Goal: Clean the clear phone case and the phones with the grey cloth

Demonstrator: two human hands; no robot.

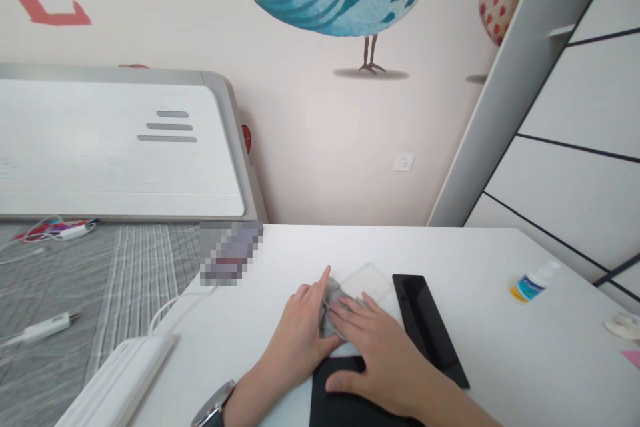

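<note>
Near the middle of the white table, a crumpled grey piece of what looks like cloth [329, 325] lies between my two hands. My left hand [300, 333] grips its left side, thumb below and fingers above. Stretched out over its right side are the fingers of my right hand [383, 350], thumb spread apart. Behind the fingertips is a flat, see-through piece [373, 282], partly covered. A flat black object [333, 400] sits under my right palm and wrist, its full shape hidden. Just right of my right hand lies a long black tray-like piece [425, 317].
On the table's right stands a small white bottle with a blue and yellow label [530, 285]. A white power strip [125, 373] with a cord lies at the left edge, near a blurred-out device [233, 253]. Cables lie on the bed [115, 293].
</note>
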